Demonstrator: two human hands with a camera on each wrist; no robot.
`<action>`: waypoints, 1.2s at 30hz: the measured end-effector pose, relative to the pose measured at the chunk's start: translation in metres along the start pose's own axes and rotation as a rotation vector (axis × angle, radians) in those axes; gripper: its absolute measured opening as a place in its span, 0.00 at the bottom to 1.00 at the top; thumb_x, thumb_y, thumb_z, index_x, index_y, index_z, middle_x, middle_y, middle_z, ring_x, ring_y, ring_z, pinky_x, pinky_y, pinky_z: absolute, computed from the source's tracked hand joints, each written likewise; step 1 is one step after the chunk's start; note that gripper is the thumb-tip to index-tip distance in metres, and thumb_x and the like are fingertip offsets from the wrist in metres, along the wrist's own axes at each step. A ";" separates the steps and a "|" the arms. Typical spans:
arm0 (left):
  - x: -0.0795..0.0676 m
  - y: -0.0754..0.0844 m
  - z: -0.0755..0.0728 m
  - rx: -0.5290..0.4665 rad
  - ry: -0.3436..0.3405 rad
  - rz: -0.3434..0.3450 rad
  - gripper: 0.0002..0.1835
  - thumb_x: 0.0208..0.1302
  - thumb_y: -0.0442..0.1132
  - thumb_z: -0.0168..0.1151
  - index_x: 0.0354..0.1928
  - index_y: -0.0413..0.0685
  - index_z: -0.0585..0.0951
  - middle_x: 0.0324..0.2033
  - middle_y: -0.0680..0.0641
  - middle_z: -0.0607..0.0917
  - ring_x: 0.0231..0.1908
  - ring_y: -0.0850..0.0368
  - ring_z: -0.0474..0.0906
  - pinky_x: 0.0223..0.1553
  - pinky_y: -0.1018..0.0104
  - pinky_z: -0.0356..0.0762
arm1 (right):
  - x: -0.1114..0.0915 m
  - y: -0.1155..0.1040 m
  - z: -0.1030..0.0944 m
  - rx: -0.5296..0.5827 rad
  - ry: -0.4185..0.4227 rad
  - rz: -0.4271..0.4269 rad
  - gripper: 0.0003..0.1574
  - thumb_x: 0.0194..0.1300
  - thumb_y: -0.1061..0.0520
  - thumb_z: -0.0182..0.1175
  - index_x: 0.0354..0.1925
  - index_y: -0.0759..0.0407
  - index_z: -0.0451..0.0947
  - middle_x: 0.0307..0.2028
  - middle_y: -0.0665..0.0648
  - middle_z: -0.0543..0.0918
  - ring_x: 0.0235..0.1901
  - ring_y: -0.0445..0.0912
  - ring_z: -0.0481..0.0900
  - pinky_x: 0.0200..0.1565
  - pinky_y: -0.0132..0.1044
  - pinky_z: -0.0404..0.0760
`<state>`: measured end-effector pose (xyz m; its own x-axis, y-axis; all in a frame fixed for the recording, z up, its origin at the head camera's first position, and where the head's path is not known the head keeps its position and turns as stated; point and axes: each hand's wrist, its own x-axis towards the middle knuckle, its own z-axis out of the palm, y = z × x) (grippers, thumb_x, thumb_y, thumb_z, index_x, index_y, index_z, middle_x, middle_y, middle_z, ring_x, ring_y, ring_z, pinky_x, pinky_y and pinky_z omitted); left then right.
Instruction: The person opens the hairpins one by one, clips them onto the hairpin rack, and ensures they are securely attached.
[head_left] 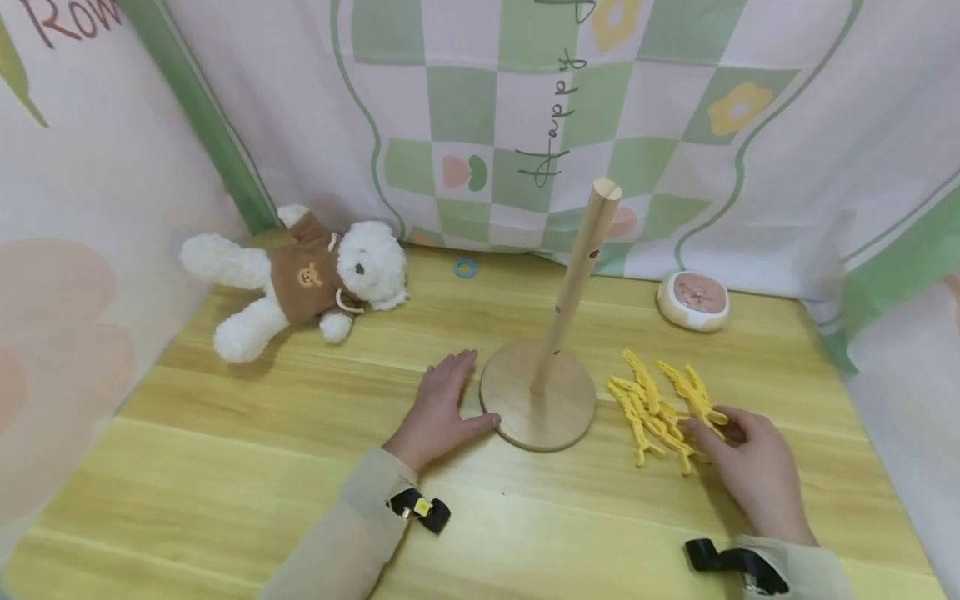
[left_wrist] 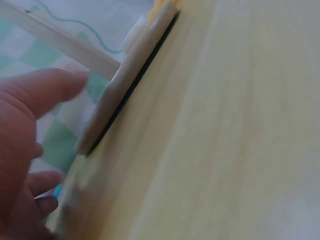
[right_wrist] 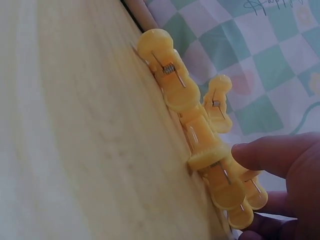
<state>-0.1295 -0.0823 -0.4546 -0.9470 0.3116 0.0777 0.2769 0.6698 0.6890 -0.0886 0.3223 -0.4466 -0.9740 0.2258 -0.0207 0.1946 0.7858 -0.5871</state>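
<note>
A wooden post (head_left: 576,283) stands upright on a round wooden base (head_left: 517,408). Left of that base is my left hand (head_left: 442,410), fingers spread and thumb tip right at the rim; the left wrist view shows the thumb (left_wrist: 50,90) held apart from the other fingers. Several yellow spring clothespins (head_left: 648,408) lie in a loose pile right of the base. My right hand (head_left: 757,467) reaches into the near right side of the pile, pinching one clothespin (head_left: 705,408) between thumb and fingers. Metal springs show on the clothespins (right_wrist: 182,97) in the right wrist view.
A white plush bear (head_left: 307,275) in a brown top lies at the back left. Behind the base is a small blue ring (head_left: 465,267). A pink and white clock-like device (head_left: 693,300) sits at the back right. Printed curtains (head_left: 525,108) border the wooden table (head_left: 225,467).
</note>
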 end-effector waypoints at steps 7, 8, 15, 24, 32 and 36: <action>0.004 -0.001 0.004 0.077 -0.033 -0.001 0.52 0.54 0.61 0.73 0.75 0.43 0.63 0.72 0.41 0.67 0.75 0.42 0.52 0.75 0.44 0.36 | -0.001 0.002 -0.002 -0.034 0.025 0.039 0.44 0.66 0.34 0.63 0.58 0.72 0.76 0.46 0.71 0.82 0.41 0.56 0.79 0.37 0.43 0.72; 0.004 -0.001 0.004 0.088 -0.038 -0.002 0.52 0.54 0.62 0.72 0.75 0.44 0.63 0.73 0.42 0.67 0.76 0.43 0.52 0.75 0.44 0.36 | -0.002 0.002 -0.003 -0.030 0.039 0.046 0.43 0.66 0.35 0.64 0.57 0.72 0.77 0.44 0.70 0.83 0.38 0.52 0.79 0.36 0.40 0.72; 0.009 -0.002 0.010 0.167 -0.020 0.010 0.51 0.55 0.68 0.68 0.75 0.50 0.65 0.72 0.48 0.69 0.75 0.44 0.53 0.74 0.39 0.38 | -0.008 -0.007 -0.002 0.106 0.222 0.020 0.29 0.62 0.46 0.72 0.51 0.68 0.83 0.32 0.55 0.87 0.24 0.25 0.72 0.28 0.20 0.71; 0.012 -0.001 0.011 0.161 -0.013 0.011 0.50 0.54 0.67 0.70 0.75 0.52 0.67 0.72 0.51 0.69 0.75 0.45 0.54 0.74 0.39 0.38 | -0.015 -0.037 0.018 0.132 0.336 -0.462 0.16 0.46 0.65 0.78 0.37 0.62 0.88 0.28 0.54 0.83 0.28 0.30 0.73 0.32 0.18 0.70; 0.011 0.000 0.010 0.180 -0.029 -0.006 0.50 0.54 0.67 0.70 0.75 0.53 0.66 0.72 0.52 0.69 0.75 0.45 0.54 0.74 0.40 0.38 | -0.020 -0.051 0.032 0.129 0.261 -0.645 0.19 0.42 0.68 0.78 0.37 0.62 0.88 0.28 0.50 0.83 0.28 0.38 0.75 0.34 0.20 0.73; 0.011 0.000 0.010 0.179 -0.030 -0.004 0.50 0.54 0.67 0.70 0.75 0.53 0.66 0.72 0.52 0.69 0.75 0.45 0.53 0.74 0.40 0.38 | -0.020 -0.054 0.035 0.106 0.238 -0.684 0.18 0.41 0.67 0.79 0.36 0.61 0.87 0.27 0.48 0.83 0.28 0.40 0.74 0.33 0.23 0.72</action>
<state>-0.1384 -0.0719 -0.4614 -0.9436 0.3270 0.0517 0.3003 0.7796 0.5496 -0.0833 0.2552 -0.4434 -0.8196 -0.1671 0.5480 -0.4721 0.7388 -0.4809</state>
